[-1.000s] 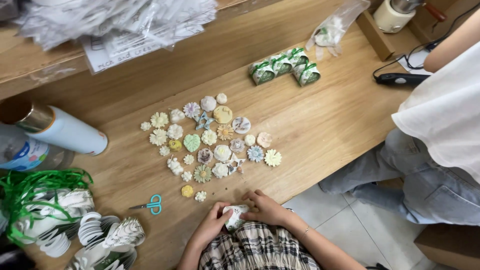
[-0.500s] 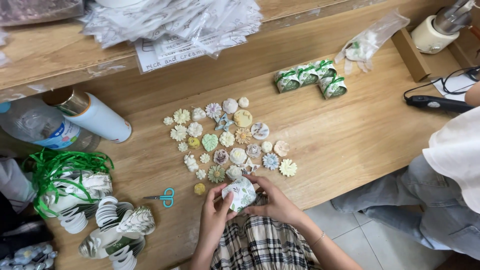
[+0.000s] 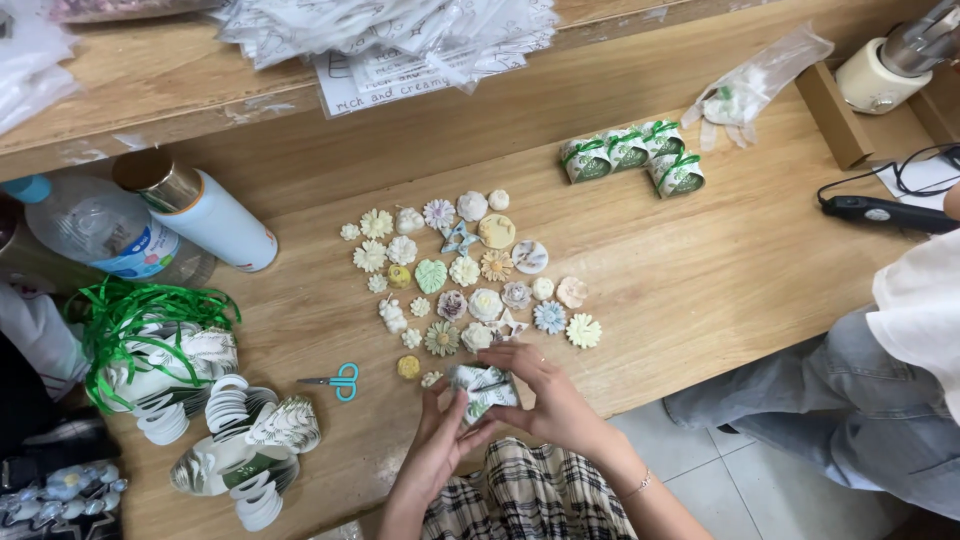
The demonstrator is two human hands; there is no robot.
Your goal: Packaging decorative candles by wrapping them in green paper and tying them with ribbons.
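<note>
Bare worktop point(image 3: 720, 290) lies open to the right of the cluster of small moulded flowers point(image 3: 465, 285), as far as the seated person's leg point(image 3: 820, 400) at the edge. Just ahead of the left hand point(image 3: 440, 440) and right hand point(image 3: 545, 395), the flowers block the way forward. To the left, blue-handled scissors point(image 3: 335, 380) lie near, with stacks of paper cutouts point(image 3: 235, 440) and green ribbon point(image 3: 135, 320) beyond. A strip between flowers and the four wrapped green boxes point(image 3: 635, 160) stays free.

Folded paper piece point(image 3: 482, 388) partly hidden by fingers point(image 3: 520, 372), pattern perhaps floral
</note>
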